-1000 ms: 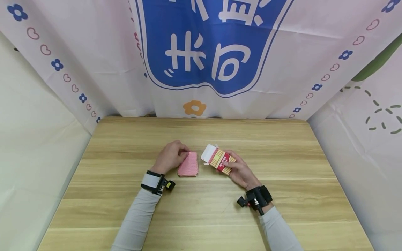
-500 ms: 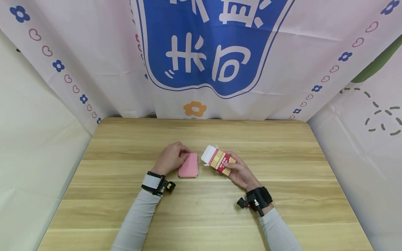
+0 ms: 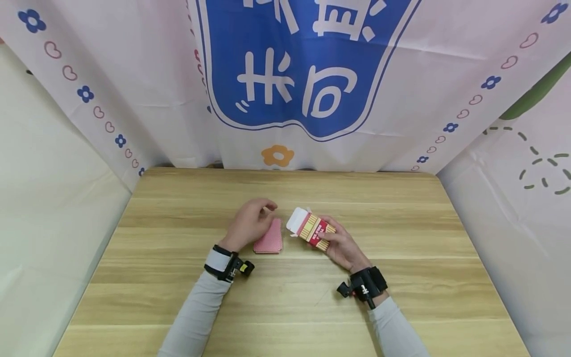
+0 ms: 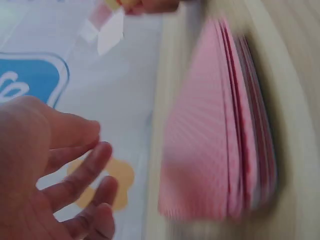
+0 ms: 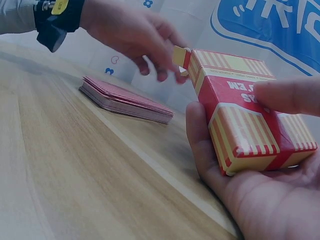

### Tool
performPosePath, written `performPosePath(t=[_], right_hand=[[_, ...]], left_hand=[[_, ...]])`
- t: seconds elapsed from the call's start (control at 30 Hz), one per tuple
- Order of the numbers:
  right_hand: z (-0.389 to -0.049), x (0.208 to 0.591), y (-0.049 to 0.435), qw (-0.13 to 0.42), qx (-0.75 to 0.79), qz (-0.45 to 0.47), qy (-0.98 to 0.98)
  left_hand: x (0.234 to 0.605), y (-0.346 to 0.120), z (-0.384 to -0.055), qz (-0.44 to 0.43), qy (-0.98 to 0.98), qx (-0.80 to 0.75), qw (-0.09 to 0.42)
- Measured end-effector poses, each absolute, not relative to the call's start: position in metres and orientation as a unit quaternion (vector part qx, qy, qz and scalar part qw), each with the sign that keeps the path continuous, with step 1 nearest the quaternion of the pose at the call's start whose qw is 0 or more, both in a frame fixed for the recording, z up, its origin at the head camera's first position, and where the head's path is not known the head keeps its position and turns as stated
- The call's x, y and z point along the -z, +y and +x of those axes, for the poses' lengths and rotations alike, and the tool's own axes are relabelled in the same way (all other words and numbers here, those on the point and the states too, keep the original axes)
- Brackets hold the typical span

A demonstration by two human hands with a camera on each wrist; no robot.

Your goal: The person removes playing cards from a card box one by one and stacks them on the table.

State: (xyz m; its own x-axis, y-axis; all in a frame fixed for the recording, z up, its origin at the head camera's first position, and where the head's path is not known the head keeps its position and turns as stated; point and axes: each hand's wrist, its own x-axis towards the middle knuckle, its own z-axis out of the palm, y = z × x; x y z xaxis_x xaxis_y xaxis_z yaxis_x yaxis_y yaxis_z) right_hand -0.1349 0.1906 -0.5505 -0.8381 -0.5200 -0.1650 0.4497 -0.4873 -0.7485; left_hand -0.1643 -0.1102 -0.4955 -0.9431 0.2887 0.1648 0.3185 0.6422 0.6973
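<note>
A deck of cards [image 3: 269, 239] with pink patterned backs lies on the table, its stack slightly uneven in the left wrist view [image 4: 205, 135]. Just above the deck hovers my left hand [image 3: 251, 224], fingers loosely bent and holding nothing; a gap shows between it and the cards in the right wrist view. My right hand [image 3: 342, 245] grips a red and yellow striped card box [image 5: 242, 107], thumb on its front and fingers beneath. The box's white flap [image 3: 296, 218] stands open, pointing left toward the deck. What is inside the box is hidden.
Both hands are over a wood-grain table [image 3: 285, 307]. Behind its far edge hangs a white curtain [image 3: 169, 114] with a blue emblem and flowers. Pale cloth walls [image 3: 49, 198] stand at the left and right sides.
My left hand has let go of the deck's upper left edge and lifted slightly to the right, its fingers spreading. The right hand and card box have stayed almost still.
</note>
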Motion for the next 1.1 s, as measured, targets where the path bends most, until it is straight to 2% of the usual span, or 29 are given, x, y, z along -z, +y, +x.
performPosePath(t=[0.2,0.53,0.9,1.1], right_hand=[[-0.135,0.551,0.190,0.281,0.861,-0.043,0.421],[-0.136,0.551,0.191,0.285,0.858,-0.045,0.425],[-0.136,0.551,0.191,0.286,0.858,-0.057,0.423],[-0.136,0.552,0.192,0.287,0.855,-0.077,0.424]], left_hand=[[0.495,-0.088,-0.157,-0.229,-0.858,0.457,0.047],[0.502,-0.075,-0.153,-0.253,-0.856,0.443,0.082],[0.501,-0.067,-0.148,-0.233,-0.883,0.408,0.007],[0.505,-0.061,-0.146,-0.215,-0.885,0.412,0.019]])
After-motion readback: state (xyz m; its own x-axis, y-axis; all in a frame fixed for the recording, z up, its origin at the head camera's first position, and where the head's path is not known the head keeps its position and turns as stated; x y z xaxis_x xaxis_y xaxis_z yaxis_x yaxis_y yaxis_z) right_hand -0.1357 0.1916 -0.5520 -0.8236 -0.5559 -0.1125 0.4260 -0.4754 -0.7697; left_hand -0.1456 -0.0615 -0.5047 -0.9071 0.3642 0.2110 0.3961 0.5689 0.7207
